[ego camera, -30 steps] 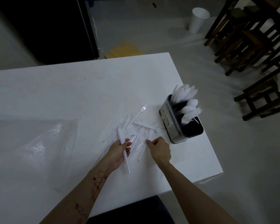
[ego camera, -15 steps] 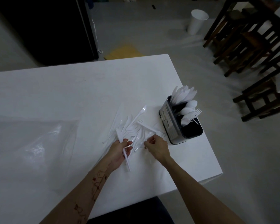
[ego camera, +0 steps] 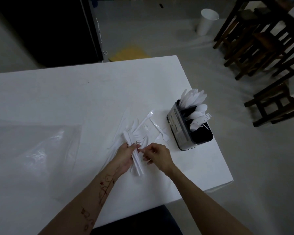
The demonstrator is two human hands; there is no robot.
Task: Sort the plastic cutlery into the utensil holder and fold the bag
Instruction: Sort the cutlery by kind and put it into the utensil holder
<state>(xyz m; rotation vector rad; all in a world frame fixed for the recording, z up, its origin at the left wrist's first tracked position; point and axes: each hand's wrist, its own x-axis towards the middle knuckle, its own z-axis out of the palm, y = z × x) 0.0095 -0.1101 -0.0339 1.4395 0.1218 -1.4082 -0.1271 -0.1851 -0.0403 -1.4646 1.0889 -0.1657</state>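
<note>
Two hands sort white plastic cutlery on a white counter (ego camera: 75, 92).
Left hand (ego camera: 124, 158) grips a bundle of cutlery (ego camera: 136, 160); right hand (ego camera: 158, 156) pinches a piece.

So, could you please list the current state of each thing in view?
left hand: grips a bundle of cutlery
right hand: pinches one piece
loose cutlery: scattered on table
utensil holder: upright, partly filled
plastic bag: flat, unfolded
</note>
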